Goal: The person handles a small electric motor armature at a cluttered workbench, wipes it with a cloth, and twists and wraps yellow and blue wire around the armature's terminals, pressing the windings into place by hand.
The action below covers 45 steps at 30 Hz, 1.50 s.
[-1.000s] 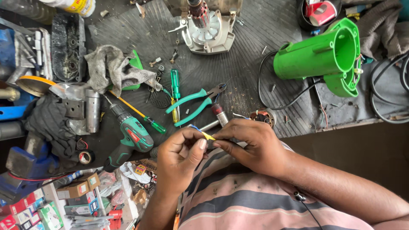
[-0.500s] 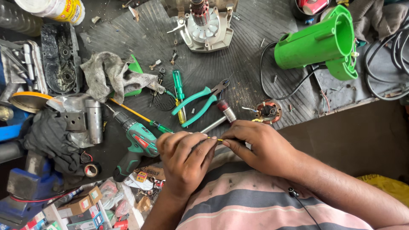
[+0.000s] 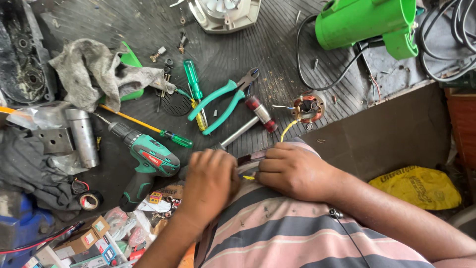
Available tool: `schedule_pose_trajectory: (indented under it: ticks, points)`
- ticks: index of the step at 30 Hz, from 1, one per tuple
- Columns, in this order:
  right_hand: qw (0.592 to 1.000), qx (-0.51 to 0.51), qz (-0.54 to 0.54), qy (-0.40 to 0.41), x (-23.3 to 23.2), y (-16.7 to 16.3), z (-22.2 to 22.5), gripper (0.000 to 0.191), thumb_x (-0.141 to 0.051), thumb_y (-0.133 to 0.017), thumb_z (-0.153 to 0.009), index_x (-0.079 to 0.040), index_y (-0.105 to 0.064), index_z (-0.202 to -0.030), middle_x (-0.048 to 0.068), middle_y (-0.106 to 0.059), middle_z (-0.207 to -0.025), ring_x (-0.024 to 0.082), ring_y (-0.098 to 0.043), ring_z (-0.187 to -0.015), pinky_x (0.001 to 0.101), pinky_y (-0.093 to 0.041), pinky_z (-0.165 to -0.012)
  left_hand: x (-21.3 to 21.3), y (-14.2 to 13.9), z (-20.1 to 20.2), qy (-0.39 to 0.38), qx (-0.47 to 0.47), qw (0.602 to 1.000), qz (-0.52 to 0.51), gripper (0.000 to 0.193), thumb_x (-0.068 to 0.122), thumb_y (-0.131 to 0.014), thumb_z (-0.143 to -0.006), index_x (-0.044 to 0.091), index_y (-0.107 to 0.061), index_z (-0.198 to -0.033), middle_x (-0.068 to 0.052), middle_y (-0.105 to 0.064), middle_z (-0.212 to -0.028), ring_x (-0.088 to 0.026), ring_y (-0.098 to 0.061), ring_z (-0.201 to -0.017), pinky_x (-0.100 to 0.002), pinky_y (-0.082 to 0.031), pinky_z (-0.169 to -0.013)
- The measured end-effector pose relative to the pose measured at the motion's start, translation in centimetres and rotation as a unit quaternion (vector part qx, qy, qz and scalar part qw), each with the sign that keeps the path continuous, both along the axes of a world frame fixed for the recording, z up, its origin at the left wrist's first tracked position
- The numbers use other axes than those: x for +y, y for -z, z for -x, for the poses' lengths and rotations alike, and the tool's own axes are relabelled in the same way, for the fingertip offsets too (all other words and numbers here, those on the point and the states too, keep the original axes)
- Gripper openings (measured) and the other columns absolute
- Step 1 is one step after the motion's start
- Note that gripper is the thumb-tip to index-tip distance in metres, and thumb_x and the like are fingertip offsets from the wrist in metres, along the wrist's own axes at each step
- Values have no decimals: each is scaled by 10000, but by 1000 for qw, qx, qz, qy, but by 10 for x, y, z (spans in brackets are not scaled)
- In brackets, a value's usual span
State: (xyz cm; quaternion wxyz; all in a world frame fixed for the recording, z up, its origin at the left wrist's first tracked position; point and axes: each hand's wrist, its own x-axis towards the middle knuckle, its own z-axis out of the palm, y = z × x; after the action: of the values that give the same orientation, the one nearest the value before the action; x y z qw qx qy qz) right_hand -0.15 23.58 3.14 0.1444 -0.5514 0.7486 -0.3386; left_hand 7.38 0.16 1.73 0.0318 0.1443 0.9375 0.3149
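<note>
Both hands meet at the near edge of the ribbed dark surface (image 3: 277, 44), just above the person's striped shirt. The left hand (image 3: 210, 178) is curled nearly closed, knuckles up, and its fingertips press toward a small yellow wire (image 3: 248, 177) that shows between the two hands; the right hand (image 3: 292, 171) is also curled, its fingers pinching at the same spot from the 3 o'clock side. Whether either hand truly grips the wire cannot be told, since the fingers hide the contact. A second yellow lead (image 3: 286, 130) curves away at 12 o'clock from the right hand toward a small round copper-wound motor part (image 3: 308, 107). At 10 o'clock from the left hand, just beside it, lies a green cordless drill (image 3: 148, 161). Farther out at 12 o'clock lie teal-handled pliers (image 3: 224, 98), a green-handled screwdriver (image 3: 193, 82) and a metal rod with a red-banded end (image 3: 253, 121). At 1 o'clock, well apart, a bright green plastic housing (image 3: 367, 22) lies on its side with a black cable beside it. A grey rag (image 3: 94, 74) sits at 10 o'clock, and a roll of black tape (image 3: 90, 200) at 9 o'clock.
</note>
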Motion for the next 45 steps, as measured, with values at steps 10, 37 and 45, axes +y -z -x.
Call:
schedule_pose_trajectory:
  ticks: [10, 37, 45]
  points:
    - [987, -45, 75, 135, 11, 5, -21, 154, -152, -785, -871, -95, -715, -996, 42, -645, -986, 242, -666, -1011, 530, -451, -1176, -3, -6, -8, -63, -198, 935, -289, 332, 136, -798, -822, 22, -701, -1118, -116, -718, -991, -232, -734, -876, -331, -574, -784]
    - [940, 70, -91, 322, 60, 45, 35, 836, -292, -902, -712, -46, -537, -1423, 144, -606, -1345, 334, -544, -1303, 500, -372, -1171, -11, -3, -4, -183, -94, 971, -123, 120, 151, -698, -957, 37, -664, -976, -90, -711, -902, -274, -712, -811, -358, -542, -706]
    - [946, 55, -53, 316, 78, 52, 52, 712, -287, -909, -708, -67, -590, -1306, 121, -645, -1273, 303, -597, -1260, 507, -382, -1166, 5, -2, 16, -273, -52, 954, -112, 120, 121, -657, -1020, 11, -654, -973, -86, -695, -876, -220, -686, -806, -327, -523, -729]
